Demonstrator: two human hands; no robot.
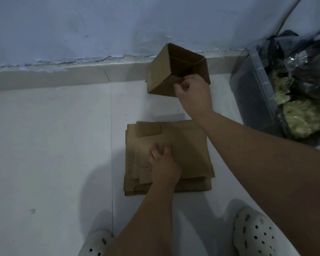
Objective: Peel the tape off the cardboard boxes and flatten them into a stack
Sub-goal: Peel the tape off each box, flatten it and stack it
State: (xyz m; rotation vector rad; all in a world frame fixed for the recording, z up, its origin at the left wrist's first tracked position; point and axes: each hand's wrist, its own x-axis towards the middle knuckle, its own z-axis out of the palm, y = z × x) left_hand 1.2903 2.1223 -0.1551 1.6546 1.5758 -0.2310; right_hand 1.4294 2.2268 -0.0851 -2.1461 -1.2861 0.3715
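Cardboard shows in two states on the floor (54, 145): a stack (188, 145) of flattened sheets close in front of the person, and one open box (161, 76) beyond it, near the skirting at the foot of the wall (81, 24).

The left grip (163, 163) lies on the top sheet with fingers spread and straight, pressing down. I judge this is to keep the springy sheets flat and squared while the other arm reaches out.

The right grip (192, 93) pinches the near wall of the box at its rim, fingers curled over the edge into the mouth and thumb on the outside. That hold suits dragging or lifting the box toward the stack with one hand.

The box has its mouth upward, tipped a little toward the camera, so the inside walls and a flap fold show. Its long axis runs from the mouth down to the base, leaning slightly left. One vertical corner faces the camera's left rather than sitting square to the wall. Whether the base touches the floor or is just lifted, I cannot tell. No tape is plainly visible on it.

The stack's long side runs away from the person, toward the box. A clear bin (251, 93) with dark bags (307, 71) stands to the right.
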